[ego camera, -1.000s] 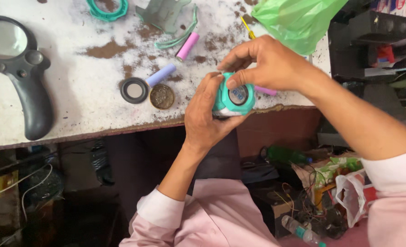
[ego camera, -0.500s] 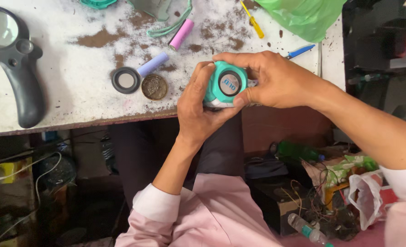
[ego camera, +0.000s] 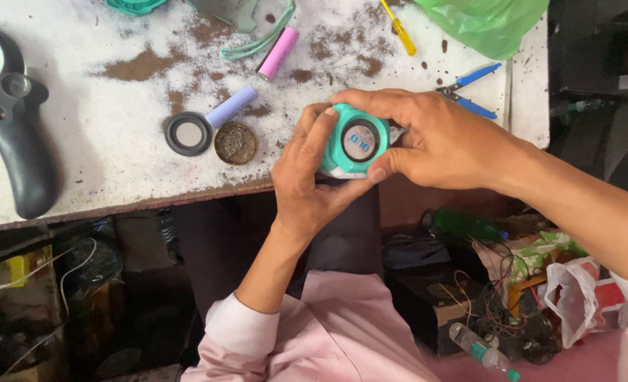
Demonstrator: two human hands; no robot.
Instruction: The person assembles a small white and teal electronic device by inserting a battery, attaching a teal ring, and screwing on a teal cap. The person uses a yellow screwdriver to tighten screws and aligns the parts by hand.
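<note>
A small round teal device [ego camera: 355, 141] with a white face and dark ring is held at the near edge of a stained white worktable [ego camera: 116, 163]. My left hand [ego camera: 307, 180] cups it from below and the left side. My right hand [ego camera: 434, 138] grips it from the right, thumb under it and fingers over its top. On the table just left lie a black ring with a pale centre [ego camera: 188, 134], a round brown disc [ego camera: 235, 143] and a lavender cylindrical cell [ego camera: 230, 107].
A pink cylindrical cell [ego camera: 278, 53] and teal cord [ego camera: 257, 44] lie farther back. Blue-handled pliers [ego camera: 469, 88], a yellow screwdriver [ego camera: 399, 28] and a green plastic bag [ego camera: 484, 21] are at the right. A black magnifier [ego camera: 10, 127] sits at left. Clutter fills the floor below.
The teal device with both hands has shifted slightly left and down toward the table edge; my right fingers have wrapped further over its top. The camera view has moved too.
</note>
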